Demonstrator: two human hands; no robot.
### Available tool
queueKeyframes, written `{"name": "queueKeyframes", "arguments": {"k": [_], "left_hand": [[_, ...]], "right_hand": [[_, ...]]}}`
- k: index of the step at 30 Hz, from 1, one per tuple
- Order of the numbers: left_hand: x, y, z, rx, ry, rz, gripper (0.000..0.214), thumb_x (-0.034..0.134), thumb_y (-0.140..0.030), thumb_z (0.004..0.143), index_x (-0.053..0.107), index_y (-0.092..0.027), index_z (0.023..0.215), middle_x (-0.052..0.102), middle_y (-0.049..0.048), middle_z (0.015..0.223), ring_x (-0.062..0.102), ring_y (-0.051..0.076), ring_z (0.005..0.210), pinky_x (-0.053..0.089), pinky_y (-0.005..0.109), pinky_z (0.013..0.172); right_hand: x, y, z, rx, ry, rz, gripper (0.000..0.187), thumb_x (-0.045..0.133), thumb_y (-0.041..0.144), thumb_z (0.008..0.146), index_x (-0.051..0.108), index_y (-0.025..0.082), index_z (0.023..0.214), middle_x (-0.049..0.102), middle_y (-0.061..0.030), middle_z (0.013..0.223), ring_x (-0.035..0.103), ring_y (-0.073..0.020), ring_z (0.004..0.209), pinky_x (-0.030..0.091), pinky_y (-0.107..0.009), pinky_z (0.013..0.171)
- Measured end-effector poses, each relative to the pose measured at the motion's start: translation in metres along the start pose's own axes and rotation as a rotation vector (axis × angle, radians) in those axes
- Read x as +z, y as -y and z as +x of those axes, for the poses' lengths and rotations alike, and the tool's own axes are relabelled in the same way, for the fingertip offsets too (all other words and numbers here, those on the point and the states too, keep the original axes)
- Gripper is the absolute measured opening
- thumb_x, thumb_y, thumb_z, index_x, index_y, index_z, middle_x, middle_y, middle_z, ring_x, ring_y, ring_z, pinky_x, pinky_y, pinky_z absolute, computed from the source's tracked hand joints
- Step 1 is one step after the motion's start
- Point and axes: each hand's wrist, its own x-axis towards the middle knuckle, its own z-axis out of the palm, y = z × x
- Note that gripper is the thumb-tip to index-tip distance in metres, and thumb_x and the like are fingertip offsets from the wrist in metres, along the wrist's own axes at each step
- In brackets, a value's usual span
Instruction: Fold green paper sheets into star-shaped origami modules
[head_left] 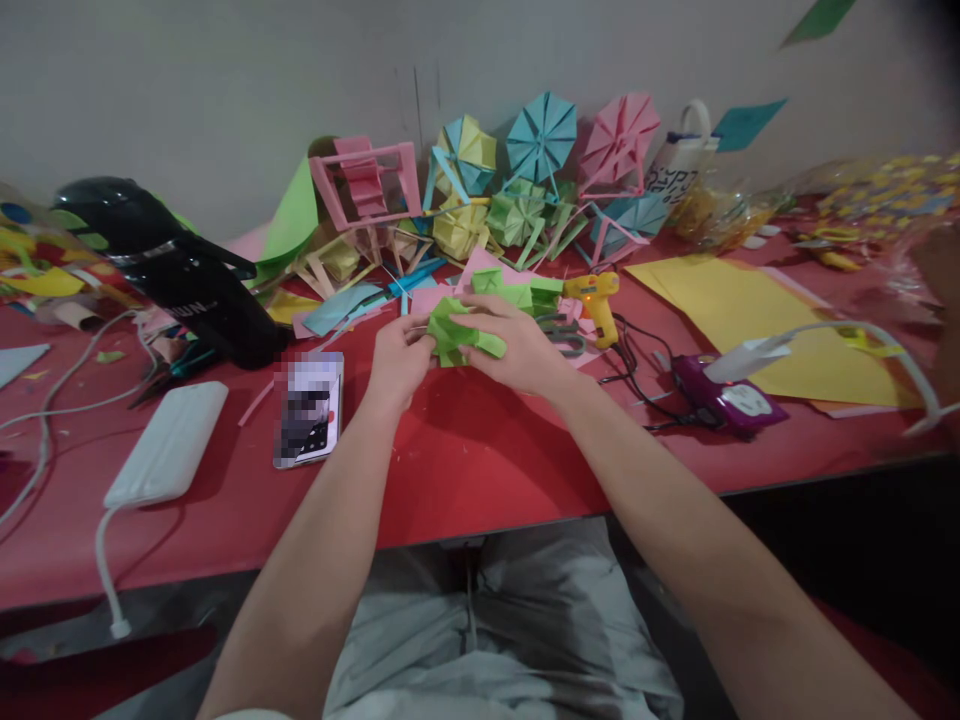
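A folded piece of green paper (448,335) is held between my two hands, above the middle of the red table. My left hand (401,360) pinches its left side with thumb and fingers. From the right, my right hand (517,345) grips it, fingers across the top, hiding part of the paper. More folded green paper (514,290) lies just behind the right hand. A pair of scissors (566,338) shows partly beside that hand. Close by on the right, a yellow hot glue gun (596,300) stands with a small orange light lit.
Folded paper models (541,145) in several colours crowd the back by the wall. On the left are a phone (309,415), a white power bank (169,445) and a tilted black bottle (180,275). A purple power strip (724,395) and yellow sheets (750,320) lie right.
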Motion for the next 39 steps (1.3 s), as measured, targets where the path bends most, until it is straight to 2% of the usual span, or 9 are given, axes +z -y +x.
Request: {"name": "queueKeyframes", "arguments": {"k": [4,7,11,13,17,20,26,34,39], "left_hand": [[-0.001,-0.001,0.001,-0.006,0.007,-0.006,0.030,0.058,-0.007,0.064,0.073,-0.015,0.089,0.075,0.0062,0.087,0.074,0.022,0.086,0.062,0.039,0.083],[-0.003,-0.002,0.001,-0.011,0.049,0.034,0.029,0.063,-0.008,0.064,0.073,-0.014,0.090,0.076,0.0071,0.088,0.074,0.023,0.091,0.061,0.038,0.086],[-0.006,-0.004,0.000,-0.023,0.120,0.042,0.032,0.071,-0.010,0.067,0.069,-0.013,0.098,0.075,0.0068,0.087,0.073,0.020,0.083,0.060,0.035,0.083],[-0.006,-0.006,-0.002,-0.045,0.161,0.016,0.033,0.074,-0.011,0.068,0.067,-0.014,0.100,0.075,0.0065,0.087,0.072,0.018,0.078,0.059,0.034,0.080],[-0.007,-0.012,-0.006,-0.111,0.181,-0.011,0.032,0.078,-0.012,0.070,0.067,-0.015,0.099,0.073,0.0077,0.094,0.072,0.017,0.081,0.059,0.032,0.078],[-0.007,-0.016,-0.007,-0.161,0.155,-0.036,0.026,0.075,-0.012,0.073,0.070,-0.016,0.098,0.072,0.0074,0.099,0.071,0.016,0.086,0.058,0.030,0.080],[-0.012,-0.018,-0.005,-0.209,0.133,-0.053,0.024,0.073,-0.009,0.072,0.075,-0.017,0.094,0.074,0.0066,0.094,0.071,0.017,0.084,0.060,0.035,0.083],[-0.020,-0.021,-0.005,-0.220,0.226,-0.088,0.034,0.067,0.000,0.069,0.077,-0.016,0.096,0.076,0.0100,0.109,0.071,0.023,0.109,0.059,0.042,0.097],[-0.019,-0.021,-0.006,-0.181,0.234,-0.084,0.033,0.069,0.000,0.068,0.076,-0.016,0.097,0.076,0.0096,0.109,0.072,0.023,0.109,0.058,0.041,0.099]], "right_hand": [[-0.005,-0.002,0.000,0.016,0.018,0.017,0.041,0.066,0.025,0.088,0.069,0.024,0.129,0.064,-0.0114,0.140,0.058,-0.0283,0.134,0.044,-0.052,0.115],[-0.008,0.000,0.000,0.081,0.019,0.078,0.042,0.065,0.032,0.092,0.066,0.027,0.134,0.064,-0.0110,0.141,0.060,-0.0293,0.131,0.051,-0.051,0.108],[-0.007,0.000,0.001,0.197,-0.031,0.220,0.065,0.070,0.043,0.090,0.049,0.029,0.149,0.059,-0.0128,0.146,0.064,-0.0287,0.121,0.060,-0.044,0.091],[-0.005,-0.002,0.001,0.266,-0.042,0.315,0.073,0.075,0.044,0.085,0.047,0.026,0.150,0.064,-0.0136,0.138,0.067,-0.0269,0.113,0.061,-0.040,0.086],[-0.006,-0.005,0.003,0.377,0.034,0.525,0.053,0.078,0.048,0.079,0.068,0.020,0.122,0.075,-0.0093,0.109,0.072,-0.0221,0.092,0.062,-0.035,0.078],[-0.008,-0.003,0.003,0.443,0.015,0.600,0.037,0.078,0.051,0.078,0.074,0.021,0.099,0.077,-0.0068,0.101,0.072,-0.0209,0.087,0.063,-0.035,0.077],[-0.008,-0.002,0.003,0.467,-0.006,0.640,0.039,0.081,0.053,0.075,0.075,0.022,0.097,0.078,-0.0062,0.098,0.073,-0.0214,0.087,0.063,-0.037,0.080],[-0.009,-0.002,0.004,0.464,-0.009,0.664,0.043,0.083,0.056,0.071,0.075,0.023,0.098,0.078,-0.0064,0.102,0.073,-0.0228,0.090,0.063,-0.041,0.085],[-0.010,-0.001,0.004,0.465,-0.018,0.665,0.045,0.084,0.056,0.070,0.075,0.022,0.098,0.078,-0.0062,0.102,0.073,-0.0213,0.087,0.063,-0.038,0.082]]}}
